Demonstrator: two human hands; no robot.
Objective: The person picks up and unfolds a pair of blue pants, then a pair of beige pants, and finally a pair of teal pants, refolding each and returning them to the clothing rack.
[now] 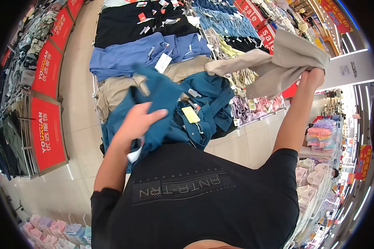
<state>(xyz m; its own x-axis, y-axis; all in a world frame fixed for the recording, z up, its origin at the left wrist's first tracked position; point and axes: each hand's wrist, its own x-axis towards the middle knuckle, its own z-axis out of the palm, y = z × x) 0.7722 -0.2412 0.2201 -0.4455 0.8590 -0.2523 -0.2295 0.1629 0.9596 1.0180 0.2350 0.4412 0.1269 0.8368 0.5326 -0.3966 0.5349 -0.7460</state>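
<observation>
My right hand (313, 77), raised at the far right, is closed on a beige garment (295, 54), which looks like trousers. The cloth stretches leftward over the display table. My left hand (138, 122) is over a teal garment (162, 93), blurred by motion. Its thumb points right and the other fingers are partly hidden in the cloth, apparently gripping it. To the right of that hand lies more bunched teal clothing (214, 93) with a yellow tag (190, 115) and white labels.
Folded blue trousers (126, 54) and black trousers (124, 25) lie farther back on the table. Denim items (224, 20) and red sale signs (251, 12) are beyond at right. A clothes rack with red panels (47, 133) lines the left aisle. Shelved packs (322, 137) stand at right.
</observation>
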